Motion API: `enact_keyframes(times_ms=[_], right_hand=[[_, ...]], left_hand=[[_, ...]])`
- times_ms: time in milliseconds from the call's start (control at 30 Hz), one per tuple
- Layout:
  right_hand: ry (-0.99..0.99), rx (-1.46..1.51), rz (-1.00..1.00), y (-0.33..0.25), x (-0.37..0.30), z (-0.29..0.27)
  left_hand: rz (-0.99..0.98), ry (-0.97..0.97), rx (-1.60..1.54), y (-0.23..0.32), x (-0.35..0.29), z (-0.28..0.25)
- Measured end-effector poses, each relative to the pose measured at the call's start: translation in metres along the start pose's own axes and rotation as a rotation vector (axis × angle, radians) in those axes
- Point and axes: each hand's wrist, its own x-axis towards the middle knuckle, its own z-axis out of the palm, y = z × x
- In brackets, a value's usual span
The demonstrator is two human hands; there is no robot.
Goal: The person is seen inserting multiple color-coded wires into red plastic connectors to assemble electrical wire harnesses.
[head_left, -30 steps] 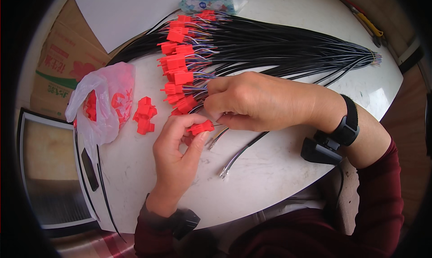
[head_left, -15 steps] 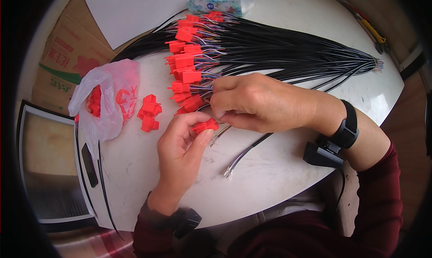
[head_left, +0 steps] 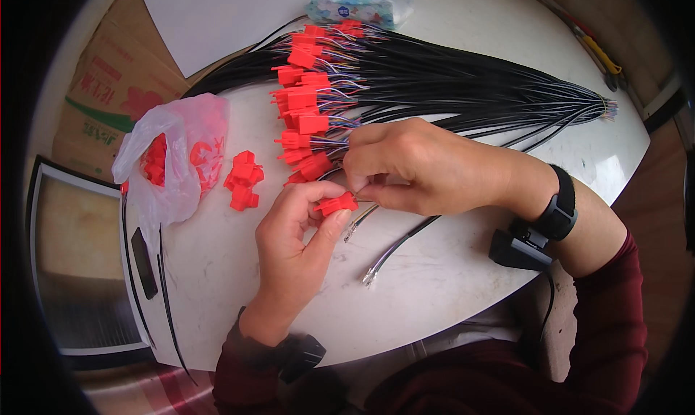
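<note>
Between the thumb and fingers of my left hand (head_left: 289, 238) is a small red plastic connector housing (head_left: 337, 204). My right hand (head_left: 427, 165) is closed in a pinch just to its right, on a thin wire whose end meets the housing; how deep it sits is hidden. Below my right fingers hang loose wires with metal terminals (head_left: 352, 230). A black cable (head_left: 398, 250) with bare crimped terminals at its tip points toward me on the table. Beyond my hands, several red housings (head_left: 300, 96) are fitted on the wire ends of a large bundle of black cables (head_left: 470, 75).
Some loose red housings (head_left: 244, 180) lie left of my left hand. Beside them, a thin plastic bag (head_left: 156, 187) holds more. A soft tissue pack (head_left: 360, 4) is at the far edge, a cardboard box (head_left: 98, 100) at the left, and yellow-handled pliers (head_left: 604, 55) at the far right.
The housing in my left hand has shifted slightly right and turned, showing more of its side. The wire in my right fingers now meets its end.
</note>
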Motion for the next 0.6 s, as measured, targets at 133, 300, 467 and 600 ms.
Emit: enact_keyframes(times_ms=[133, 300, 467, 600], right_hand=[[0.043, -0.006, -0.020, 0.005, -0.002, 0.005], [0.023, 0.043, 0.034, 0.002, -0.001, -0.001], [-0.044, 0.185, 0.179, 0.004, -0.001, -0.002], [-0.082, 0.108, 0.179, 0.002, -0.001, -0.002]], left_hand=[[-0.043, -0.009, -0.030, 0.001, 0.000, 0.001], [-0.014, -0.002, 0.006, 0.003, 0.001, 0.000], [0.047, 0.015, 0.047, 0.000, 0.001, 0.000], [0.065, 0.020, 0.065, -0.002, 0.001, 0.000]])
